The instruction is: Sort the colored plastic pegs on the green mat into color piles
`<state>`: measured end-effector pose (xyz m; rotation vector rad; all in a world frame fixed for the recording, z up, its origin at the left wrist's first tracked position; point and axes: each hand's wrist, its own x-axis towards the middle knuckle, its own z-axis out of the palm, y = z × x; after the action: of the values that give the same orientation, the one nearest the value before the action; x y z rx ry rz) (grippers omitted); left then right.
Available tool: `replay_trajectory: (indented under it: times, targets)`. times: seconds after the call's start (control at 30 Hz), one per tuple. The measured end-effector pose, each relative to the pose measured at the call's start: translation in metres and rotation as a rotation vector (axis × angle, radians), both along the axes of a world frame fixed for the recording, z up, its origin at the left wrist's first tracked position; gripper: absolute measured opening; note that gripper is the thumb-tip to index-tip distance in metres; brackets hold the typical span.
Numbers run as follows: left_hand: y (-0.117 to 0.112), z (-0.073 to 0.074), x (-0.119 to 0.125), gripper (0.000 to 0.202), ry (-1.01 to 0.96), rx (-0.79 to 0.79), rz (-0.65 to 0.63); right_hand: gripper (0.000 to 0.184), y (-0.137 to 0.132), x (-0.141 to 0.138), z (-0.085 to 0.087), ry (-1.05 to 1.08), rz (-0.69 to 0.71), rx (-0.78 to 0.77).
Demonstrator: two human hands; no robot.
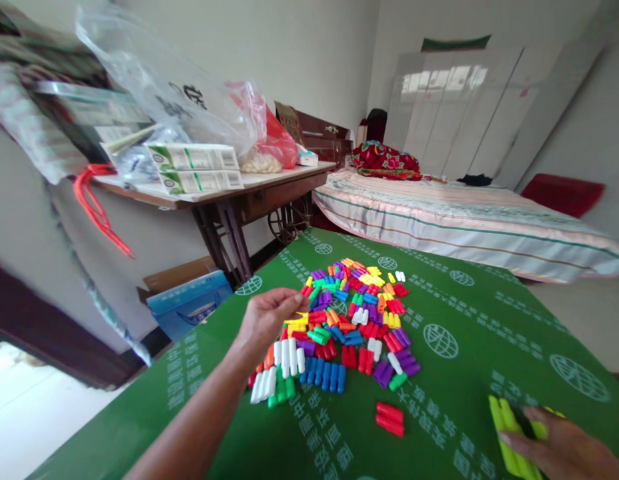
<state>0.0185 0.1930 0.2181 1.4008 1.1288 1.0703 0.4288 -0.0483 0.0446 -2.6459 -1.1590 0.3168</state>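
A heap of small plastic tube-shaped pieces (362,317) in many colours, many joined side by side, lies on the green tabletop (449,400). At the heap's left edge is my left hand (269,317), its thumb and finger pinched together. Yellow pieces (297,325) lie just below the fingertips; whether the pinch holds anything is hidden. Near the right front corner, my right hand (564,437) closes around a row of yellow-green tube pieces (509,433). A red pair (389,419) sits apart between the hands. Blue tubes (323,375) and white tubes (288,358) form rows at the heap's front.
A side table (289,175) on the left bears white-green boxes (197,159) and plastic bags (189,100). Below it stands a blue carton (194,303). Behind the green table is a bed (439,213) with a striped cover; a white wardrobe (454,120) stands beyond.
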Motion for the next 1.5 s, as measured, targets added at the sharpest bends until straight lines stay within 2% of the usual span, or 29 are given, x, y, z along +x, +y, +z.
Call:
replay_trajectory:
  times: [0.07,0.13,0.27,0.43,0.6,0.7,0.83,0.93,1.03,1.13,1.3,1.5]
  targets:
    - [0.021,0.000,-0.007,0.035,0.078,0.051,0.047,0.054,0.011,-0.014,0.015,0.034,0.017,-0.023]
    - [0.037,-0.004,-0.013,0.034,0.212,0.097,0.070,0.056,0.022,-0.030,0.030,-0.049,0.028,-0.023]
    - [0.049,-0.020,-0.022,0.032,0.465,0.198,0.039,0.054,0.038,-0.056,0.046,-0.256,0.019,-0.034]
    - [0.044,-0.038,-0.029,0.036,0.585,0.216,0.020,0.056,0.037,-0.049,0.037,-0.182,-0.065,-0.137]
    - [0.033,-0.035,-0.037,0.040,0.624,0.176,0.042,0.054,0.029,-0.034,0.029,-0.101,-0.068,-0.113]
    - [0.030,-0.035,-0.050,0.044,0.602,0.163,0.037,0.059,0.028,-0.035,0.033,-0.111,-0.076,-0.106]
    - [0.034,-0.044,-0.073,0.038,0.583,0.135,0.074,0.076,0.029,-0.041,0.040,-0.123,-0.155,-0.126]
    - [0.037,-0.049,-0.090,0.034,0.599,0.105,0.101,0.070,0.028,-0.042,0.039,-0.089,-0.147,-0.129]
    - [0.036,-0.047,-0.099,0.032,0.602,0.090,0.119,0.056,0.024,-0.042,0.036,-0.089,-0.105,-0.094]
    - [0.032,-0.043,-0.104,0.031,0.607,0.077,0.148,0.051,0.019,-0.044,0.034,-0.103,-0.094,-0.072]
    - [0.029,-0.043,-0.109,0.031,0.582,0.061,0.158,0.055,0.007,-0.046,0.032,-0.101,-0.048,-0.043]
    - [0.030,-0.039,-0.113,0.030,0.574,0.040,0.175,0.063,-0.006,-0.043,0.024,-0.117,-0.019,0.089]
